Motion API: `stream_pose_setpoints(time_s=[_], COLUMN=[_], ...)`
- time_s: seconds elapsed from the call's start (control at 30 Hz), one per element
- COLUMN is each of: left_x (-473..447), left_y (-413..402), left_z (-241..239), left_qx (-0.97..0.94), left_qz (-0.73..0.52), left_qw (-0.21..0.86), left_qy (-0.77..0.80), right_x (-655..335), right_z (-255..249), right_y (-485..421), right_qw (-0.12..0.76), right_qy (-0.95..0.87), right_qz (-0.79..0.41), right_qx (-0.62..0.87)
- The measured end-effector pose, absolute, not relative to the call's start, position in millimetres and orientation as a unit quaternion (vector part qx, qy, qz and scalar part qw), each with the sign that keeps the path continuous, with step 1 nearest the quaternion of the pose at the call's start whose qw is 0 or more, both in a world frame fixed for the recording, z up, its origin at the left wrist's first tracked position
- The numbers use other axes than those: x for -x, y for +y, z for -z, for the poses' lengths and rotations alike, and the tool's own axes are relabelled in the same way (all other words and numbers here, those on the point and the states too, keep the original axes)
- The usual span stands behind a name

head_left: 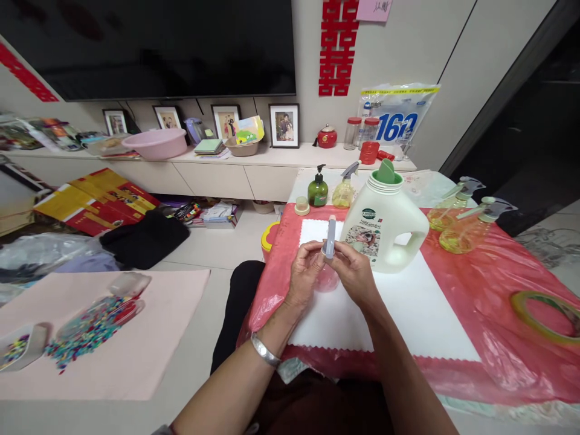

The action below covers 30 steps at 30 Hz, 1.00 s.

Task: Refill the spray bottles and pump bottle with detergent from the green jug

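At the middle of the head view, a small clear spray bottle (327,281) stands over the white mat, its grey spray head (330,234) pointing away from me. My left hand (304,273) is closed around the left of its neck. From the other side, my right hand (354,273) pinches the collar under the spray head. Fingers hide most of the neck, so whether the head is screwed tight cannot be seen. Just beyond my right hand is a large white detergent jug (385,223) with a green cap (386,172).
Behind are a green pump bottle (318,188), another spray bottle (345,187) and a pale cap (301,205). Two spray bottles (466,235) and a tape roll (546,317) lie right on the red plastic cover (502,302). Scattered colourful pieces (86,338) cover a low pink surface left.
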<state>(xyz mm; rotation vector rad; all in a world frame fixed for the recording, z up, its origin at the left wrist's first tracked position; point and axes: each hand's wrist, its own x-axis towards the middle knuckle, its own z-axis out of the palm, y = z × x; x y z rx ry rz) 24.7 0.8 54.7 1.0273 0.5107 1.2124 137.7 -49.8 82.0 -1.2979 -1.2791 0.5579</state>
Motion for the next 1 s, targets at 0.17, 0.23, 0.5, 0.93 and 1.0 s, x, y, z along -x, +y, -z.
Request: stream_pose_setpoints(time_s=[0.17, 0.23, 0.5, 0.93, 1.0], left_x=[-24.7, -24.6, -21.9, -28.5, -29.4], left_y=[1.5, 1.4, 1.0, -4.9, -4.4], left_z=[-53.7, -53.9, -48.7, -52.7, -54.2], left_qx=[-0.453, -0.457, -0.462, -0.466, -0.467], left_qz=[-0.547, -0.545, -0.545, -0.532, -0.533], left_qw=[0.668, 0.667, 0.660, 0.652, 0.641], left_qy=[0.221, 0.221, 0.232, 0.273, 0.293], right_x=[-139.2, -140.6, -133.6, -104.5, -102.0], right_z=[-78.2, -77.8, -74.8, -40.7, -36.8], right_y=[-48.8, -48.9, -47.0, -34.1, -35.6], right_qw=[0.577, 0.571, 0.578, 0.659, 0.665], right_qy=[-0.561, -0.565, -0.533, -0.414, -0.408], right_qz=[-0.200, -0.199, -0.179, -0.052, -0.056], right_qx=[0.559, 0.561, 0.592, 0.625, 0.623])
